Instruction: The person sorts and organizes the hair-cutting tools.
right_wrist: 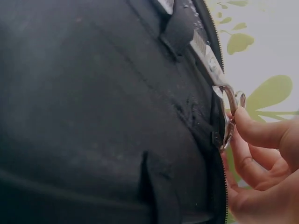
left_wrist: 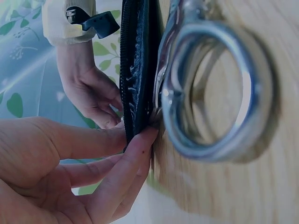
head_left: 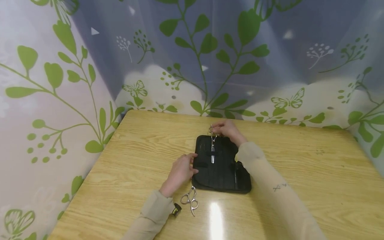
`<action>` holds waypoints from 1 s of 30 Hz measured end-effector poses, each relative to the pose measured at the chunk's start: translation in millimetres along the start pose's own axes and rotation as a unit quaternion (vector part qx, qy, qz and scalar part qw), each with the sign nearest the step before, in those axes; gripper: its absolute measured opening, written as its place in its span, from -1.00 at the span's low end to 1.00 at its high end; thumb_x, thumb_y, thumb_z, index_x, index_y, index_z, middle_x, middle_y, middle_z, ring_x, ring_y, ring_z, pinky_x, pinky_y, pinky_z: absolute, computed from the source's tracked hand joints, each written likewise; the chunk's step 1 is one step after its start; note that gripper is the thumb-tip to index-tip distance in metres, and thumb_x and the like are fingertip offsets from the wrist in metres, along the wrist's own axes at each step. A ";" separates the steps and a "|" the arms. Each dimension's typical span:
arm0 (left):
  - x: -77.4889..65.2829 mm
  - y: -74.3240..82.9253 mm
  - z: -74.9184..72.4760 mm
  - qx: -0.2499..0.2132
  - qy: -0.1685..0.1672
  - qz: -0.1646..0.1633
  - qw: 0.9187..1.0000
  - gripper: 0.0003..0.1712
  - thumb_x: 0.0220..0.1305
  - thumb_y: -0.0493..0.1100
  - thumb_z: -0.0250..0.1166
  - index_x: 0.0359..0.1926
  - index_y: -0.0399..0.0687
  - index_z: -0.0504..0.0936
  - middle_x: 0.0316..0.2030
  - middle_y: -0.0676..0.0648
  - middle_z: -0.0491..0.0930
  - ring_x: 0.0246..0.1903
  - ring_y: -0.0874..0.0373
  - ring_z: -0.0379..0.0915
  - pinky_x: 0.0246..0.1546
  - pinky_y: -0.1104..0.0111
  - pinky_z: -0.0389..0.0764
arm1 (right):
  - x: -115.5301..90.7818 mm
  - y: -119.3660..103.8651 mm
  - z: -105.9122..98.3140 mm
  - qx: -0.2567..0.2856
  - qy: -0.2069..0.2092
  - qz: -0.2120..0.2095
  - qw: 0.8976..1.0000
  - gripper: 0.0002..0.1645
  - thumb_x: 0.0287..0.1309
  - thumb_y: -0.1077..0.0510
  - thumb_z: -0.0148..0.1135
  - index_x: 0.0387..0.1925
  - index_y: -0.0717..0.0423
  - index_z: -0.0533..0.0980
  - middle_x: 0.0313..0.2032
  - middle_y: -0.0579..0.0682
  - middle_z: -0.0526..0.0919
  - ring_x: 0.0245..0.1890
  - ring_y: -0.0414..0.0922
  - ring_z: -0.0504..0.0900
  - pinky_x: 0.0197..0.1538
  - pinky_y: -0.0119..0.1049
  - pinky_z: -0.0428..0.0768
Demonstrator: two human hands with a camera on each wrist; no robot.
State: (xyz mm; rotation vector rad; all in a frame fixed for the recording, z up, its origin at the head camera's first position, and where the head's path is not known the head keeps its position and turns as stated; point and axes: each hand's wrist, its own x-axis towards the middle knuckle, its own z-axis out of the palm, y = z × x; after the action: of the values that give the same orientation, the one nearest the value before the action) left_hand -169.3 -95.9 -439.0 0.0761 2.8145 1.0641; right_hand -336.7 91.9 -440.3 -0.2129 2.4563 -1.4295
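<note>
A black zip case (head_left: 220,178) lies open-faced on the table. My left hand (head_left: 181,170) pinches its left edge between thumb and fingers, as the left wrist view shows at the zipped rim (left_wrist: 135,70). At the far edge, my right hand (head_left: 227,130) holds the handle of silver thinning scissors (head_left: 213,148) between thumb and fingers. Their toothed blade (right_wrist: 200,45) runs under a black strap (right_wrist: 180,32) on the case. A second pair of scissors (head_left: 193,201) shows its finger rings beside the near left corner; its blades are hidden from the head view.
The wooden table (head_left: 144,140) extends around the case on all sides. Behind it hangs a curtain (head_left: 210,66) printed with leaves and butterflies. A dark wrist device (head_left: 176,210) sits at my left cuff, close to the second scissors.
</note>
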 end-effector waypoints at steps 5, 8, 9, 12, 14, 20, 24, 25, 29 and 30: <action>-0.9 -0.8 1.4 0.006 0.006 0.004 1.000 -0.29 -0.10 -0.33 0.40 0.18 -0.13 0.44 -0.19 -0.14 0.52 -0.47 0.23 0.47 -0.38 0.32 0.54 | -4.6 -0.7 3.5 -0.044 0.004 -0.025 0.999 -0.61 0.09 0.20 0.24 -0.03 0.27 0.55 -0.13 0.28 0.65 -0.25 -0.03 0.59 -0.20 -0.21 0.54; -1.5 -1.6 2.2 0.011 0.011 0.011 1.000 -0.29 -0.10 -0.32 0.41 0.18 -0.14 0.45 -0.20 -0.14 0.52 -0.47 0.24 0.47 -0.34 0.28 0.54 | -7.2 -1.9 6.0 -0.077 0.009 -0.044 0.996 -0.62 0.07 0.20 0.24 -0.05 0.27 0.57 -0.18 0.25 0.68 -0.31 -0.07 0.59 -0.23 -0.24 0.55; -1.6 -1.7 2.3 0.014 0.012 0.013 1.000 -0.29 -0.11 -0.32 0.41 0.18 -0.14 0.45 -0.21 -0.13 0.52 -0.47 0.23 0.47 -0.31 0.26 0.54 | -7.6 -1.9 6.9 -0.085 0.012 -0.049 0.995 -0.63 0.06 0.20 0.25 -0.06 0.26 0.57 -0.20 0.23 0.69 -0.33 -0.09 0.58 -0.25 -0.26 0.54; -1.8 -1.6 2.7 0.018 0.013 0.012 1.000 -0.30 -0.10 -0.32 0.41 0.17 -0.13 0.46 -0.21 -0.12 0.52 -0.46 0.23 0.46 -0.31 0.25 0.53 | -8.6 -1.5 8.5 -0.114 0.017 -0.058 0.992 -0.65 0.06 0.18 0.26 -0.08 0.22 0.59 -0.23 0.19 0.70 -0.35 -0.10 0.58 -0.26 -0.25 0.55; -1.6 -1.3 2.9 0.021 0.012 0.008 1.000 -0.31 -0.09 -0.32 0.40 0.17 -0.11 0.47 -0.22 -0.11 0.51 -0.45 0.22 0.45 -0.33 0.27 0.52 | -9.2 -1.0 9.1 -0.127 0.014 -0.057 0.990 -0.65 0.06 0.16 0.27 -0.08 0.19 0.60 -0.22 0.18 0.71 -0.33 -0.09 0.59 -0.22 -0.19 0.57; -1.1 0.0 3.6 0.038 0.013 0.008 0.999 -0.32 -0.06 -0.29 0.39 0.18 -0.10 0.47 -0.27 -0.08 0.49 -0.44 0.15 0.31 -0.45 0.33 0.44 | -10.8 -0.6 8.7 -0.148 0.000 -0.046 0.988 -0.66 0.08 0.12 0.26 -0.07 0.12 0.61 -0.17 0.12 0.70 -0.27 -0.07 0.60 -0.12 -0.09 0.59; -0.5 0.3 3.8 0.042 0.014 0.014 0.999 -0.33 -0.06 -0.29 0.39 0.17 -0.11 0.48 -0.33 -0.07 0.46 -0.45 0.13 0.28 -0.48 0.34 0.42 | -13.7 -2.2 7.3 -0.157 -0.009 -0.045 0.987 -0.68 0.06 0.12 0.28 -0.10 0.08 0.63 -0.16 0.09 0.70 -0.29 -0.09 0.60 -0.13 -0.09 0.59; -0.4 0.2 3.8 0.042 0.015 0.016 0.999 -0.33 -0.06 -0.29 0.39 0.17 -0.12 0.48 -0.34 -0.07 0.46 -0.45 0.13 0.28 -0.49 0.34 0.42 | -14.6 -2.6 6.7 -0.160 -0.011 -0.046 0.986 -0.68 0.06 0.12 0.28 -0.10 0.08 0.63 -0.16 0.08 0.71 -0.30 -0.10 0.60 -0.14 -0.09 0.59; -0.1 1.0 3.1 0.039 0.014 0.009 0.999 -0.33 -0.06 -0.30 0.39 0.17 -0.11 0.48 -0.33 -0.08 0.46 -0.47 0.14 0.29 -0.52 0.36 0.42 | -18.5 -3.7 4.3 -0.176 -0.012 -0.062 0.982 -0.68 0.05 0.14 0.28 -0.10 0.07 0.63 -0.17 0.06 0.71 -0.31 -0.13 0.61 -0.15 -0.09 0.59; -0.1 1.3 2.8 0.039 0.014 0.008 0.999 -0.33 -0.06 -0.30 0.39 0.17 -0.11 0.48 -0.32 -0.08 0.47 -0.47 0.13 0.29 -0.53 0.36 0.42 | -19.7 -4.0 3.8 -0.180 -0.012 -0.067 0.981 -0.68 0.05 0.15 0.28 -0.10 0.08 0.63 -0.17 0.06 0.72 -0.31 -0.12 0.61 -0.15 -0.09 0.60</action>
State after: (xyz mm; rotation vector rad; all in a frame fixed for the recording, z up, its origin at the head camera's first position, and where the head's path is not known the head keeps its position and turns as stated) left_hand -168.8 -93.1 -440.2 0.0929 2.8853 0.9654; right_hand -316.8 92.1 -435.1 -0.4761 2.7083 -1.0096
